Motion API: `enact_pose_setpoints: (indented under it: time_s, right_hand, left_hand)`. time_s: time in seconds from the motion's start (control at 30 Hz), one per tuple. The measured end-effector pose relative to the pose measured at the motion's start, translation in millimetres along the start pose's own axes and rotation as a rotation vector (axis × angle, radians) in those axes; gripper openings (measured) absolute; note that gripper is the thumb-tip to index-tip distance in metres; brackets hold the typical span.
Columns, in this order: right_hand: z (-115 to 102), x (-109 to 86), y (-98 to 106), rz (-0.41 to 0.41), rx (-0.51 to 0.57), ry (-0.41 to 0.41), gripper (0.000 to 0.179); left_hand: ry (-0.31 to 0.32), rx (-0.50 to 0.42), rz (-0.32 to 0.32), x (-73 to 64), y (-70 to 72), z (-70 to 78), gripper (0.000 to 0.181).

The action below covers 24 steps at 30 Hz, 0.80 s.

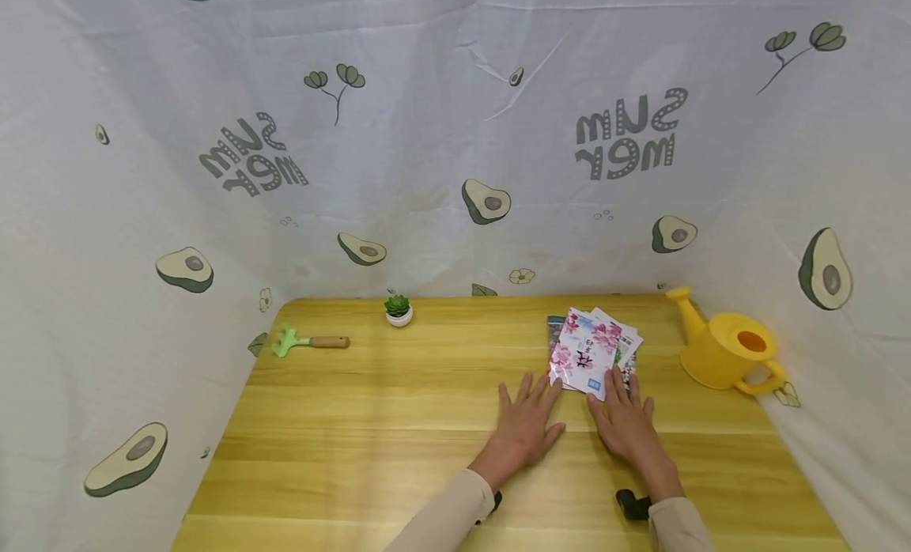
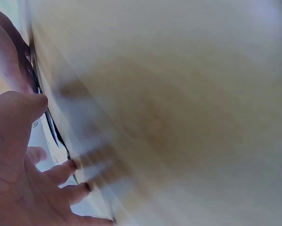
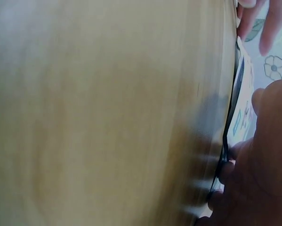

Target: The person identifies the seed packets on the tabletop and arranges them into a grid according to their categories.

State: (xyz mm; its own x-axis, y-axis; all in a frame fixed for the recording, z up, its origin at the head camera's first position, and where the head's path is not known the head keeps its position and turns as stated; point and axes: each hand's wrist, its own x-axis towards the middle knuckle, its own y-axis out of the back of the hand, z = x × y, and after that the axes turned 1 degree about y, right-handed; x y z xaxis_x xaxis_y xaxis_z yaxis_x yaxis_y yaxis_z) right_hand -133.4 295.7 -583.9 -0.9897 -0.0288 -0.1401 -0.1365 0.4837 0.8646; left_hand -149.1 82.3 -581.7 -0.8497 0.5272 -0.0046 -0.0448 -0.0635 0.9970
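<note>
A small stack of flat, flower-printed packets (image 1: pixel 585 354) lies on the wooden table (image 1: pixel 398 441), right of the middle. Pink blossoms cover the top packet, and others fan out beneath it. My left hand (image 1: pixel 525 427) lies with fingers spread, its fingertips at the stack's lower left corner. At the lower right edge, my right hand (image 1: pixel 629 427) touches the packets with extended fingers. The right wrist view catches the packets (image 3: pixel 242 101) edge-on, low on the table between both hands. Neither hand grips anything.
A yellow watering can (image 1: pixel 726 350) stands at the table's right edge. Toward the back left are a small potted succulent (image 1: pixel 398 310) and a green hand rake (image 1: pixel 313 342) with a wooden handle. Avocado-printed cloth (image 1: pixel 427 141) encloses the table's back and sides.
</note>
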Motion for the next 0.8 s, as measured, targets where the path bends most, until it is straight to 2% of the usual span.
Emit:
enact_pose_setpoints:
  time_s: [0.23, 0.3, 0.4, 0.6, 0.8]
  right_hand:
    - [-1.4, -0.9, 1.3, 0.006, -0.009, 0.005, 0.083]
    - [-1.9, -0.8, 1.1, 0.005, -0.008, 0.009, 0.082]
    - [-3.1, 1.1, -0.2, -0.003, -0.007, 0.007, 0.082]
    - [-3.7, 1.5, -1.1, -0.004, -0.008, -0.003, 0.082]
    - [-2.2, -0.4, -1.8, 0.007, -0.016, -0.002, 0.082]
  left_hand:
    - [-0.009, 0.107, 0.109, 14.5, 6.1, 5.2, 0.072]
    - [-0.002, 0.126, 0.119, 19.6, 6.9, 5.4, 0.071]
    - [-0.003, 0.127, 0.092, 24.5, 8.1, 2.5, 0.071]
    - [-0.063, 0.101, 0.006, 23.7, 7.6, -1.4, 0.07]
    - [-0.08, 0.136, -0.018, 20.1, 1.8, -0.4, 0.07]
